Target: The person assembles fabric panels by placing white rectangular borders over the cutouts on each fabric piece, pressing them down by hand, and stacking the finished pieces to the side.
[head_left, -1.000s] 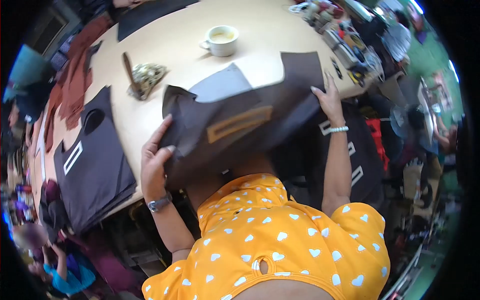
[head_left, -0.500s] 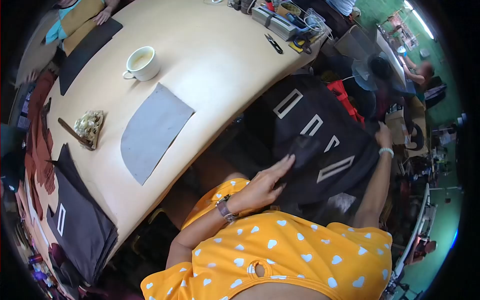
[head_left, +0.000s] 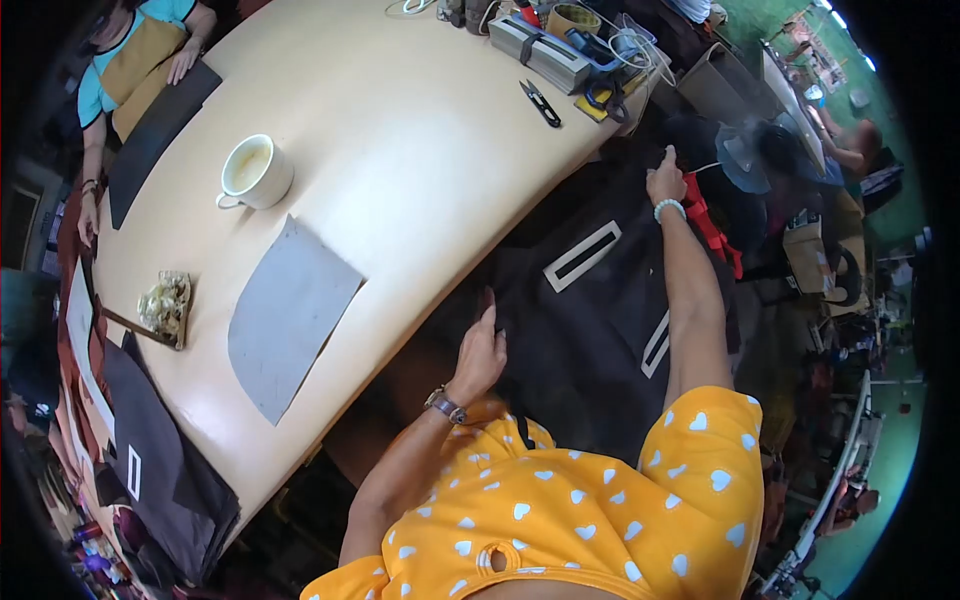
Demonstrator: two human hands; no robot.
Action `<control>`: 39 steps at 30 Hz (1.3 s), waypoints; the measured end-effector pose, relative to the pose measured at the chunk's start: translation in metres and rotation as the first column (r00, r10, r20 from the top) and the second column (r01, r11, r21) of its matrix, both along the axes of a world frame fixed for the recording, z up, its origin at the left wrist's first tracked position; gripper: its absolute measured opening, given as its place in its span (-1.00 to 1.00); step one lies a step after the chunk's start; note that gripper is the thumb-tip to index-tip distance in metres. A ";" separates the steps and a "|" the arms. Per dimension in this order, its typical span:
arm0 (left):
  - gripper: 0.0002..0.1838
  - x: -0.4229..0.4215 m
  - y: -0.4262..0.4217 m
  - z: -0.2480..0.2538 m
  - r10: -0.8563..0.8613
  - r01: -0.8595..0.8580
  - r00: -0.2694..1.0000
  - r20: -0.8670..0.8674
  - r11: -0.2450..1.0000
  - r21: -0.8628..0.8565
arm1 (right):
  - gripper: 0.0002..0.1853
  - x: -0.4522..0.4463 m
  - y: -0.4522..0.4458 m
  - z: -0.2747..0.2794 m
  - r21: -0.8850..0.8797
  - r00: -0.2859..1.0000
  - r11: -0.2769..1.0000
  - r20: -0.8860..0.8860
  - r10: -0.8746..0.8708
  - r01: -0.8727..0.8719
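Observation:
A large dark fabric piece (head_left: 560, 340) with pale rectangular outlines lies across my lap, beside the table. My right hand (head_left: 667, 180), with a beaded bracelet at the wrist, is closed on its far edge. On the near left, my left hand (head_left: 482, 350), wearing a watch, has its fingers curled at the cloth's left side, close to the table edge. One pale rectangular outline (head_left: 583, 257) shows between my hands. Another outline (head_left: 656, 345) is partly covered by my right forearm. Folds hide the rest of the cloth.
On the table (head_left: 400, 130) are a cup (head_left: 257, 172), a grey cut piece (head_left: 293, 315), food with a brown stick (head_left: 165, 305), thread snips (head_left: 540, 103) and a dark stack (head_left: 165, 460). Across it, a person's hand (head_left: 185, 62) rests by a dark panel (head_left: 160, 140). Red cloth (head_left: 708, 220) hangs at right.
My right hand has moved up and left with the fabric's edge. My left hand has drawn back left, toward the table. The cloth has shifted and fewer outlines show.

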State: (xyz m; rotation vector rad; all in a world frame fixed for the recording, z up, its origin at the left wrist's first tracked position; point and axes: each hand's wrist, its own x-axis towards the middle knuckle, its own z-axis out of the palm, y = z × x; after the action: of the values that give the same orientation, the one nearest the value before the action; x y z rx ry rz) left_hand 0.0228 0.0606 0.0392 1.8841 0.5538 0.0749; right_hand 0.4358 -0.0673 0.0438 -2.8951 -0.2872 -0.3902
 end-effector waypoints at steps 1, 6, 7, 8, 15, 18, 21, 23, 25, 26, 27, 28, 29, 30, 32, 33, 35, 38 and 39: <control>-0.24 0.003 0.003 0.000 0.023 -0.026 0.999 -0.045 0.998 -0.052 | -0.34 0.005 0.007 -0.004 0.012 1.000 1.000 -0.001 0.000 0.000; -0.20 0.016 0.013 -0.058 0.134 -0.193 0.970 0.201 0.930 0.312 | -0.34 0.034 0.027 -0.030 0.042 0.999 0.999 -0.032 0.004 -0.003; -0.22 0.017 0.014 -0.063 0.139 -0.197 0.970 0.198 0.928 0.315 | -0.37 0.034 0.030 -0.030 0.051 0.998 0.999 -0.066 0.013 -0.010; -0.23 0.018 0.016 -0.069 0.144 -0.201 0.970 0.195 0.927 0.317 | -0.38 0.035 0.034 -0.034 0.052 0.998 0.999 -0.062 0.009 -0.006; -0.28 0.021 0.007 -0.049 0.143 -0.167 0.970 -0.196 0.980 -0.109 | -0.40 0.036 0.055 -0.051 0.220 0.981 0.974 -0.194 -0.013 0.056; -0.37 0.005 -0.004 -0.126 0.035 -0.047 0.998 0.056 0.975 0.217 | -0.30 -0.001 0.050 -0.033 0.403 0.994 0.914 -0.075 0.083 -0.046; -0.58 -0.002 -0.001 -0.150 -0.111 0.101 0.994 -0.005 0.878 0.467 | -0.18 -0.079 0.011 -0.017 0.446 0.887 0.767 0.202 0.415 -0.461; -0.56 0.002 0.005 -0.146 -0.122 0.142 0.990 -0.076 0.918 0.371 | -0.11 -0.138 -0.009 0.004 0.363 0.797 0.715 0.172 0.580 -0.598; -0.33 0.006 0.007 -0.127 -0.099 0.107 0.993 -0.071 0.987 0.120 | -0.03 -0.180 -0.018 0.012 0.313 0.739 0.693 0.046 0.672 -0.649; -0.27 0.008 0.008 -0.115 -0.079 0.081 0.995 -0.067 0.996 0.033 | -0.05 -0.193 -0.018 0.011 0.229 0.725 0.702 0.023 0.689 -0.674; -0.20 0.011 0.009 -0.099 -0.056 0.053 0.996 -0.065 0.997 -0.053 | -0.08 -0.199 -0.017 0.006 0.156 0.721 0.710 0.027 0.692 -0.687; -0.20 0.018 0.010 -0.072 -0.028 0.022 0.998 -0.059 0.995 -0.098 | -0.11 -0.204 -0.019 -0.003 0.083 0.718 0.715 0.032 0.695 -0.695; -0.19 0.023 0.010 -0.046 -0.001 -0.007 0.999 -0.054 0.990 -0.141 | -0.13 -0.205 -0.021 -0.011 0.077 0.733 0.731 -0.004 0.681 -0.678; -0.19 0.023 0.009 -0.044 0.017 -0.022 0.999 -0.040 0.989 -0.148 | -0.14 -0.203 -0.021 -0.018 0.072 0.746 0.746 -0.039 0.665 -0.662; -0.19 0.022 0.007 -0.056 0.040 -0.039 0.999 0.005 0.991 -0.124 | -0.17 -0.198 -0.023 -0.026 0.116 0.792 0.795 -0.080 0.605 -0.595; -0.21 0.024 0.006 -0.049 0.051 -0.050 0.999 0.000 0.991 -0.121 | -0.19 -0.195 -0.023 -0.027 0.165 0.824 0.823 -0.087 0.561 -0.543; -0.23 0.025 0.005 -0.033 0.077 -0.083 0.996 -0.049 0.986 -0.141 | -0.24 -0.189 -0.025 -0.024 0.351 0.877 0.827 -0.034 0.479 -0.438; -0.24 0.029 0.002 -0.021 0.101 -0.112 0.990 -0.099 0.987 -0.115 | -0.27 -0.166 -0.047 -0.019 0.552 0.950 0.786 0.037 0.309 -0.277; -0.23 0.029 0.001 -0.021 0.108 -0.117 0.989 -0.100 0.989 -0.091 | -0.28 -0.155 -0.059 -0.020 0.588 0.970 0.784 0.002 0.243 -0.197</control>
State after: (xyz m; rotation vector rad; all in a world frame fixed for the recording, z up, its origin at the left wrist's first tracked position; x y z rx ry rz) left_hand 0.0522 0.0620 0.0185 1.7680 0.7167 0.0321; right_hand 0.2807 -0.1267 0.0234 -2.2278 -0.4059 -0.2668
